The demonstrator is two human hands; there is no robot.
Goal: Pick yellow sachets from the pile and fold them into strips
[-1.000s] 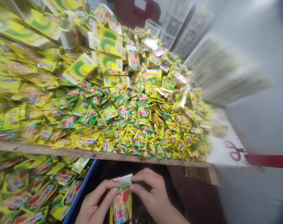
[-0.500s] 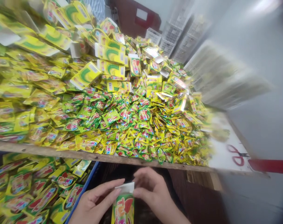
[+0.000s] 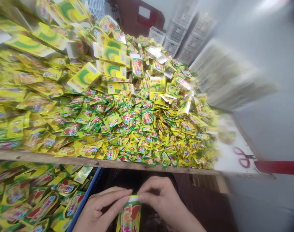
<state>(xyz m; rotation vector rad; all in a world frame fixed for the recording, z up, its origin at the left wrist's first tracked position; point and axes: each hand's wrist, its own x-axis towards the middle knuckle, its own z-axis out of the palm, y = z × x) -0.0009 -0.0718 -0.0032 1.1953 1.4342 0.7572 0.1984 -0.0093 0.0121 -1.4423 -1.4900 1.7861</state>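
A small yellow and green carton (image 3: 129,216) with a watermelon picture stands upright at the lower middle, close to my body. My left hand (image 3: 103,206) pinches its upper left side, thumb in front and fingers along the top edge. My right hand (image 3: 162,199) grips the upper right corner between thumb and curled fingers. At the top of the carton a narrow white flap edge shows between the fingertips. The carton's lower end runs out of the picture.
A wooden-edged table (image 3: 161,168) bears heaped green and yellow sachets (image 3: 127,119) and cartons (image 3: 111,53). Red-handled scissors (image 3: 243,158) lie at its right end. A blue crate (image 3: 85,198) of filled cartons stands at lower left. White plastic baskets (image 3: 176,35) are stacked behind.
The white top flap, raised and open before, is now folded down at the carton's top. Both hands have drawn closer together over it. The view has shifted slightly.
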